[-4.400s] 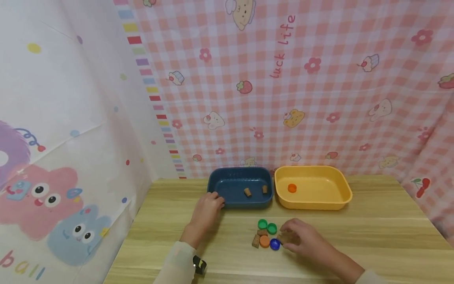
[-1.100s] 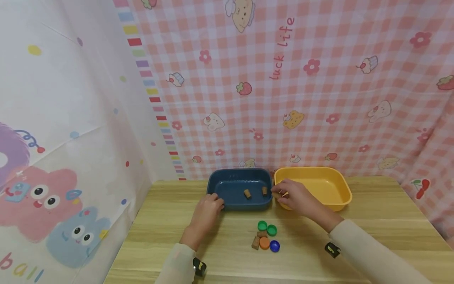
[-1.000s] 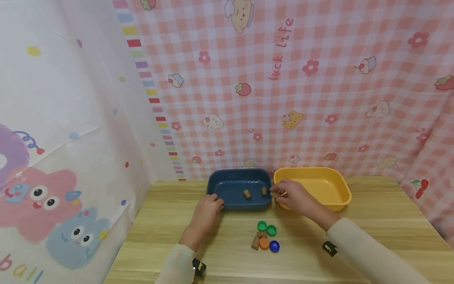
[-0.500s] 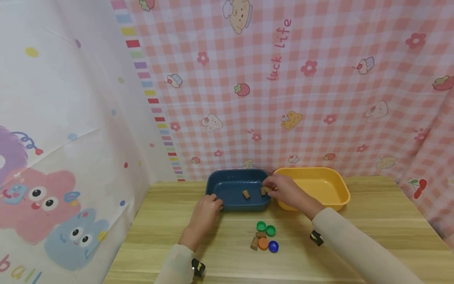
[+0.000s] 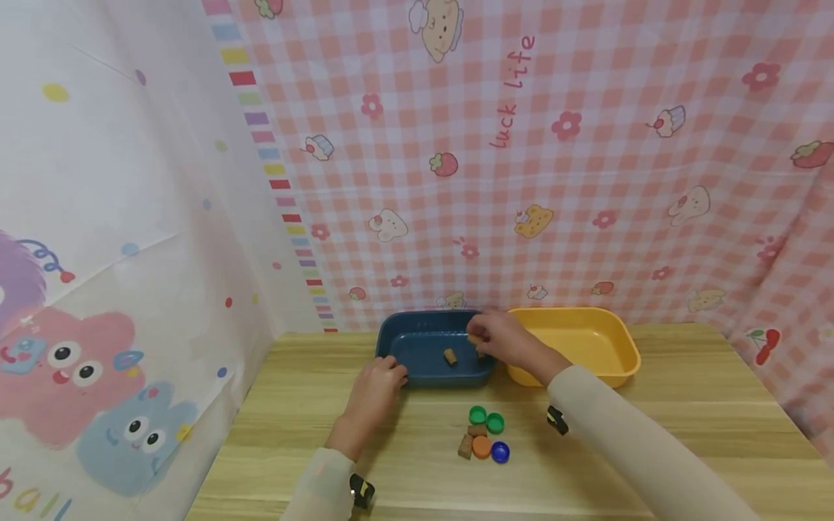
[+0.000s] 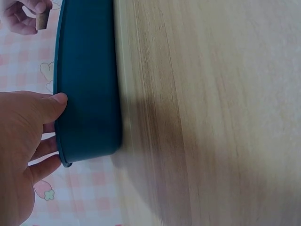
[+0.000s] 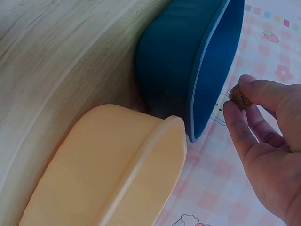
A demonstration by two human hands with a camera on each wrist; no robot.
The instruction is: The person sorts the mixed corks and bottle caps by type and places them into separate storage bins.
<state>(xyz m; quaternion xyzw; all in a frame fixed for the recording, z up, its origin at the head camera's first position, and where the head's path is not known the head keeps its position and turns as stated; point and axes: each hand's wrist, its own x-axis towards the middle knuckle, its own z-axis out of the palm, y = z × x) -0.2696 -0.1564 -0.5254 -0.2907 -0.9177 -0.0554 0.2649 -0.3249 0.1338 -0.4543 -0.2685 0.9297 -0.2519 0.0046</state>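
Observation:
My left hand [image 5: 371,394] holds the near left rim of the dark blue tray [image 5: 439,378]; in the left wrist view its thumb presses the outer wall and its fingers reach over the edge. Over the right part of that tray, my right hand [image 5: 507,340] pinches a cork [image 7: 240,97] between thumb and fingers, raised above the rim. One cork [image 5: 451,356] lies on the tray floor, and another cork [image 5: 481,354] is mostly hidden under the right hand. In the right wrist view the yellow tray [image 7: 94,165] stands beside the blue one.
On the wooden table in front of the trays lie two green caps [image 5: 478,414], an orange cap [image 5: 481,447], a blue cap [image 5: 500,452] and two corks [image 5: 465,446] in a cluster. A pink checked cloth [image 5: 417,253] hangs behind. The right forearm covers part of the yellow tray.
My right hand picked up a cork beside the caps, carried it up past the yellow tray's left end, then moved left over the blue tray. The left hand stays on the blue rim.

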